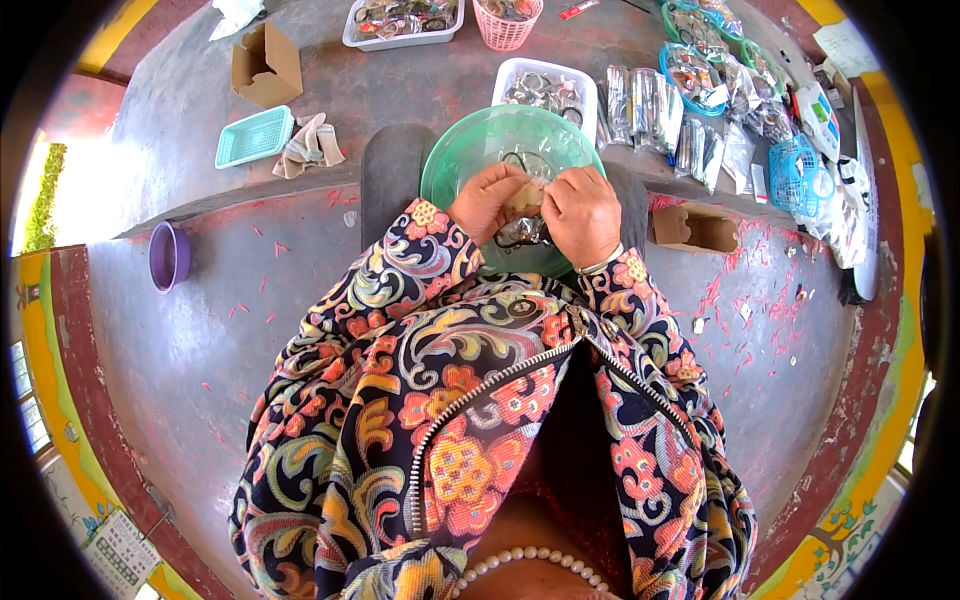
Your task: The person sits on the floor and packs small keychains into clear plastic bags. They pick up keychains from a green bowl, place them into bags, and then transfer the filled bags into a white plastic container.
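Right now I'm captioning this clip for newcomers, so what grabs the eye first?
Both hands, left hand and right hand, meet over a green bowl at centre, pinching a small pale piece. Below them the bright flowered jacket fills the frame. Clear packets and trays of small parts line the top right.

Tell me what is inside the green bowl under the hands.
Inside the green bowl, a few dark, wiry looped pieces show near the middle. The left hand and right hand cover the bowl's near part, hiding what lies there.

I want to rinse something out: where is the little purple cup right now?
In the head view, the purple cup stands on the floor at the far left, below the teal tray and well away from the left hand.
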Available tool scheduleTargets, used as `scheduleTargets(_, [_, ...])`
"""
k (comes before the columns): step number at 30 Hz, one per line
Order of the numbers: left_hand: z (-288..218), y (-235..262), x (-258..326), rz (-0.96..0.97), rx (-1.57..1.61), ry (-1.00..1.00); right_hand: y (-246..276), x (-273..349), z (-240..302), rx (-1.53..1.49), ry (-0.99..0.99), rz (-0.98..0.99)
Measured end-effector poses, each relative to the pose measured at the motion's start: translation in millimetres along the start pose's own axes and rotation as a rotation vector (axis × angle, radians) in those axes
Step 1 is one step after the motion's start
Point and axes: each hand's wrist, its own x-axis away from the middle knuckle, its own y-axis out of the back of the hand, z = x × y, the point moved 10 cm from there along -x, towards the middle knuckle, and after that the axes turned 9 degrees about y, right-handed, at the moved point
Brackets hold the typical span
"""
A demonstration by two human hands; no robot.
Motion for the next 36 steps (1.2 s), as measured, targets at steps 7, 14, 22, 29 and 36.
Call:
scheduleTargets(7, [-0.7, -0.2, -0.4, 0.007, -0.043, 0.001, 4.2, 1.3, -9.9, -0.096, -0.083, -0.084])
scheduleTargets(14, [-4.1, -7.3, 4.7, 0.025, 0.115, 0.011, 0.8, 9.0, -30.1, -0.147, -0.238, -0.072])
scheduleTargets(22, [-23.3, -18.7, 10.6, 0.16, 0.01, -0.199, -10.7, 27.2, -58.3, -0.378, -0.498, -0.103])
scheduleTargets(29, [-28.3, -17.0, 12.8, 0.124, -0.001, -0.18, -43.7, 50.0, -72.5, -0.787, -0.718, -0.019])
scheduleTargets(36, [-42.7, -32.4, 25.7, 0.131, -0.29, -0.4, -58.2, 47.9, -61.6, -1.041, -0.629, 0.04])
